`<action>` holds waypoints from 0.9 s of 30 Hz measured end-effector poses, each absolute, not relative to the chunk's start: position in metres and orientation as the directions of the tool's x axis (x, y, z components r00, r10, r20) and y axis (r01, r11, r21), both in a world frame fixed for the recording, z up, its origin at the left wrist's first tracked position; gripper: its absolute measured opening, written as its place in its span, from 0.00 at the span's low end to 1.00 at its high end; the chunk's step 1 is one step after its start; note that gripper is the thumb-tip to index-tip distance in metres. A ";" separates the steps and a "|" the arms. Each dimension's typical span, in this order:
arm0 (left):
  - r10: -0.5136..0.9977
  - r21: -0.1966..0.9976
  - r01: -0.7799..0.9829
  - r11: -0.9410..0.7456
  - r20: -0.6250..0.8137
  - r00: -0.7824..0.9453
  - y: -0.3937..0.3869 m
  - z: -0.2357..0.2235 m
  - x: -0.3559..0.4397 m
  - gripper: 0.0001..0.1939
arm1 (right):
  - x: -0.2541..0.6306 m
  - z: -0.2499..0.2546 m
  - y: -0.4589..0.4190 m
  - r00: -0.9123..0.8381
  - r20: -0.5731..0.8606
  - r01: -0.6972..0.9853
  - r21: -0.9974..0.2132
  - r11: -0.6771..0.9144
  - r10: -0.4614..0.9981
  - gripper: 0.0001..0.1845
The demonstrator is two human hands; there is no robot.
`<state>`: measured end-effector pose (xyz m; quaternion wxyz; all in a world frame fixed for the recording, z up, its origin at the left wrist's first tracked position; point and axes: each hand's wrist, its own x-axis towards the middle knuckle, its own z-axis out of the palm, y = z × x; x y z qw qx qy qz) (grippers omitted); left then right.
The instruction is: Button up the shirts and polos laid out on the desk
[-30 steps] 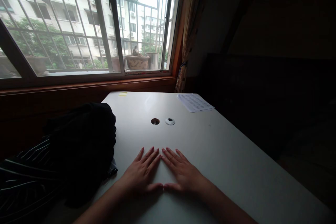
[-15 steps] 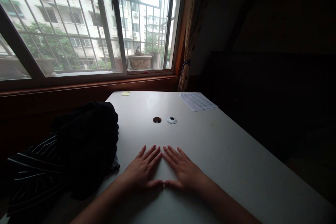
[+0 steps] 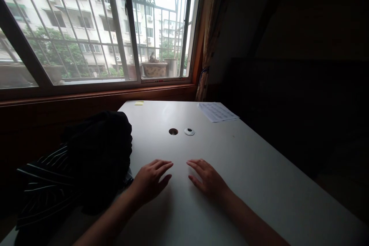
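Note:
My left hand is over the white table, fingers stretched toward the right and thumb apart, holding nothing. Facing it across a small gap, my right hand has its fingers pointing left, thumb also apart, with nothing in it. Both seem slightly raised, though I cannot tell whether any part touches the tabletop. Beyond the hands lie a round hole in the table and, just right of it, a white round cap with a dark opening.
Black clothing with white stripes is heaped at the table's left, close to my left forearm. Printed sheets lie at the far right edge. A yellow sticky note is at the far left edge. Behind stand a barred window and a tied curtain.
Both hands were flat on the table, fingers spread, thumbs nearly meeting. They have turned inward and drawn apart, lifting somewhat. The view has shifted slightly.

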<state>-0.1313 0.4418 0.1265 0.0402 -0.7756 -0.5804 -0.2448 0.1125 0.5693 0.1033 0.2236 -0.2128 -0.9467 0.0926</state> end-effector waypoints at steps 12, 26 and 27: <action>0.773 -0.075 0.945 0.319 0.597 -0.214 0.373 0.226 -0.265 0.31 | 0.115 0.105 0.579 -0.647 0.487 0.337 -0.507 0.793 0.586 0.16; 0.783 0.134 0.941 0.311 0.526 -0.333 0.393 0.235 -0.269 0.22 | 0.117 0.109 0.581 -0.639 0.473 0.306 -0.567 0.765 0.607 0.15; 0.779 0.167 0.957 0.237 0.556 -0.290 0.399 0.233 -0.261 0.21 | 0.117 0.109 0.581 -0.642 0.473 0.298 -0.573 0.764 0.604 0.15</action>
